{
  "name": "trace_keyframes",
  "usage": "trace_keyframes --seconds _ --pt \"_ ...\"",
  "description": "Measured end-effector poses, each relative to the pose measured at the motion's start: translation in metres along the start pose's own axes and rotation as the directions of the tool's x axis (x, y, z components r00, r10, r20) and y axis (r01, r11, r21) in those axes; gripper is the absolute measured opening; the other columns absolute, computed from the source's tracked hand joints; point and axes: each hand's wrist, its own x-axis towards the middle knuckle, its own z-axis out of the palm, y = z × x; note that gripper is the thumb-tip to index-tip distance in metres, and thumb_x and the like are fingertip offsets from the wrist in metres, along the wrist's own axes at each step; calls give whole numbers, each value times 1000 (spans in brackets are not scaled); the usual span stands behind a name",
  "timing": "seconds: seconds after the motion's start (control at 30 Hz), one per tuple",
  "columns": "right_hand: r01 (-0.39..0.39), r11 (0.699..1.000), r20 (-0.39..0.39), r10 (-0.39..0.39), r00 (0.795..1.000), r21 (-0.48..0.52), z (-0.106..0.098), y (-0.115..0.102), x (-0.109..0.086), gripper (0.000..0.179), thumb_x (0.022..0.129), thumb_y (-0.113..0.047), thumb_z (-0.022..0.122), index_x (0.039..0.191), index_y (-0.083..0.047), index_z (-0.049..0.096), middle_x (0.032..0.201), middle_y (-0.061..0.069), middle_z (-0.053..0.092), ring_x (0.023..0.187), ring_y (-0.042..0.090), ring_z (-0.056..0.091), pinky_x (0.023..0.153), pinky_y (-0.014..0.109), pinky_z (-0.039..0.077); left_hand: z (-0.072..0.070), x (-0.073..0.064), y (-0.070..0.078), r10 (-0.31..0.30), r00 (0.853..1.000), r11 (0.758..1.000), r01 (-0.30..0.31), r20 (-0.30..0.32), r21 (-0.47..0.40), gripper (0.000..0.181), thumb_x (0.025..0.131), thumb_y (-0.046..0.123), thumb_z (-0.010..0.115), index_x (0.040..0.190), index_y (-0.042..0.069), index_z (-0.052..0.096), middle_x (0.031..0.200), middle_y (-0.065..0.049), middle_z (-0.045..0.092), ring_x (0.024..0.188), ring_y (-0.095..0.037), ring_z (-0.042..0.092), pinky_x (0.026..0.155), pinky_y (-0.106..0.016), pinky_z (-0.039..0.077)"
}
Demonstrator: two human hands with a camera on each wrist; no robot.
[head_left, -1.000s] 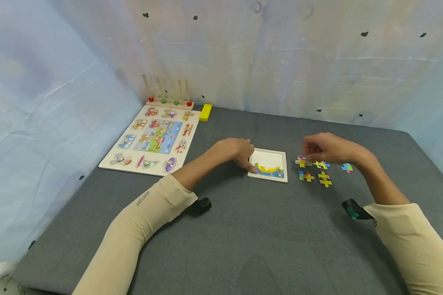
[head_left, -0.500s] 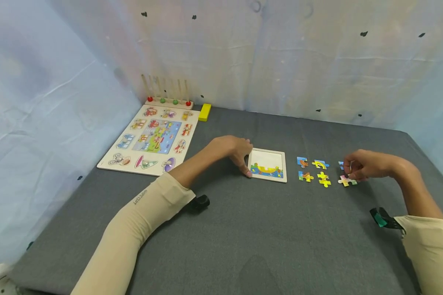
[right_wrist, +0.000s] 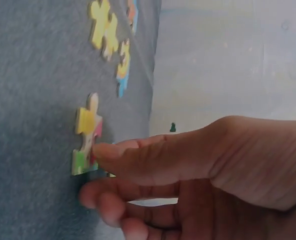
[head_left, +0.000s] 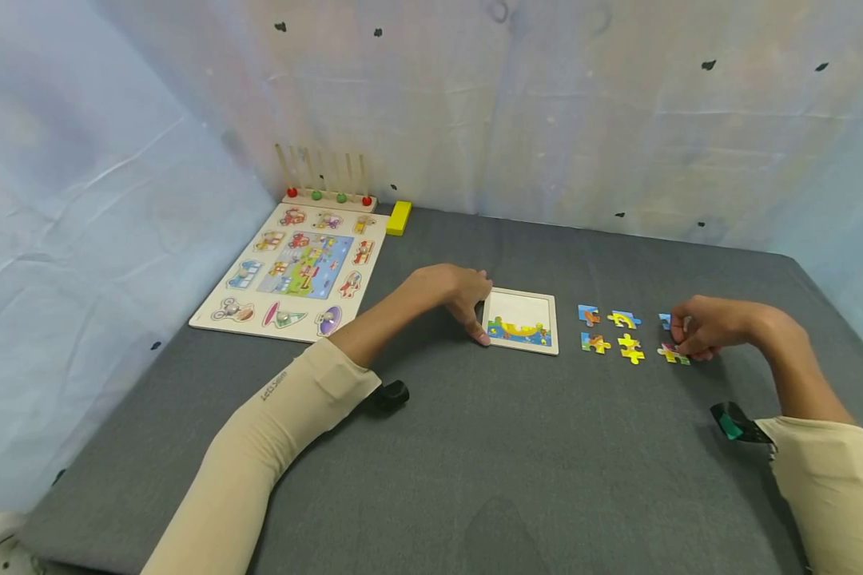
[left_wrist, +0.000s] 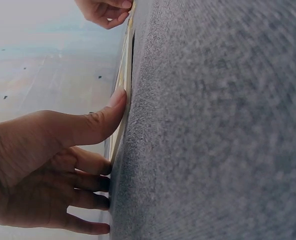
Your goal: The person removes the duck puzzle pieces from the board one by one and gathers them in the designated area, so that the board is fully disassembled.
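My left hand (head_left: 463,295) rests at the left edge of a small wooden puzzle tray (head_left: 521,307), the thumb at its near-left corner. In the left wrist view the thumb (left_wrist: 105,117) lies along the tray's rim and the fingers reach down beside it. Joined blue and yellow pieces (head_left: 521,331) fill the tray's near part. To the right, my right hand (head_left: 719,323) pinches a pink, yellow and green puzzle piece (right_wrist: 88,120) close over the table, thumb against its face. Behind it, a blue piece (head_left: 665,319) is partly hidden by the fingers.
Several loose pieces lie between tray and right hand, among them a yellow one (head_left: 630,350) and a blue-and-yellow one (head_left: 624,319). At the back left are a large picture peg board (head_left: 259,267), a rack with upright rods (head_left: 331,202) and a yellow block (head_left: 399,218).
My right hand has moved right from over the left loose pieces, bringing the pink-and-yellow piece to the right end of the group. The left hand stays almost still at the tray.
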Motion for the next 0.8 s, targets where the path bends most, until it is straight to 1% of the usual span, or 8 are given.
trace_keyframes --seconds 0.1,0.2,0.23,0.43,0.53,0.6,0.7,0.8 --pt "-13 1000 6 13 1000 -20 0 -5 0 23 99 -18 71 98 -2 55 76 -1 56 69 13 52 62 28 44 1 -1 1 -4 1000 1000 4 -10 -5 115 90 73 65 169 7 13 178 -17 7 166 -30 13 134 -50 19" --pt "-34 998 -8 34 999 -52 1 -9 0 31 98 -28 75 97 -4 56 75 -2 57 69 13 52 62 29 44 2 -1 1 -12 1000 1000 12 -17 -11 115 90 73 65 169 7 13 178 -16 7 166 -30 12 134 -50 18" --pt "-35 998 -11 34 999 -60 1 -9 1 32 97 -30 76 96 -4 57 74 -2 57 69 14 53 63 30 44 2 -1 2 -11 1000 1000 11 -19 -11 115 90 73 65 169 7 13 178 -17 7 166 -30 12 134 -50 18" --pt "-53 996 -6 52 999 -69 1 -10 0 30 97 -26 76 94 -3 57 74 -1 58 69 14 54 65 32 45 2 0 3 -5 1000 1000 5 -25 -9 115 90 72 65 169 7 12 178 -17 6 166 -31 11 134 -50 18" --pt "-68 994 8 69 998 -84 -2 -13 -2 30 98 -26 76 98 -1 58 78 0 59 71 15 55 66 33 47 2 0 3 -8 1000 1000 8 -27 -7 115 90 73 65 169 7 12 178 -17 6 166 -31 11 134 -50 18" --pt "-75 991 4 76 997 -114 -6 -18 -3 31 98 -27 75 101 0 59 79 1 60 72 15 55 67 33 48 2 0 3 -5 1000 1000 5 -30 -5 116 90 73 65 169 6 12 178 -18 6 166 -31 11 134 -50 18" --pt "-55 985 -50 47 998 -166 -13 -33 -4 34 99 -29 73 106 0 59 79 3 62 72 17 57 66 34 46 3 0 3 -8 1000 1000 8 -30 -2 116 90 73 65 169 6 11 178 -18 6 166 -31 10 135 -50 17" --pt "11 976 -125 -39 991 -218 -21 -58 -2 35 101 -31 70 113 0 58 80 5 67 72 18 60 66 34 46 3 0 3 -11 999 1000 11 -32 -8 117 90 73 65 169 6 10 178 -18 5 166 -31 9 135 -50 17"
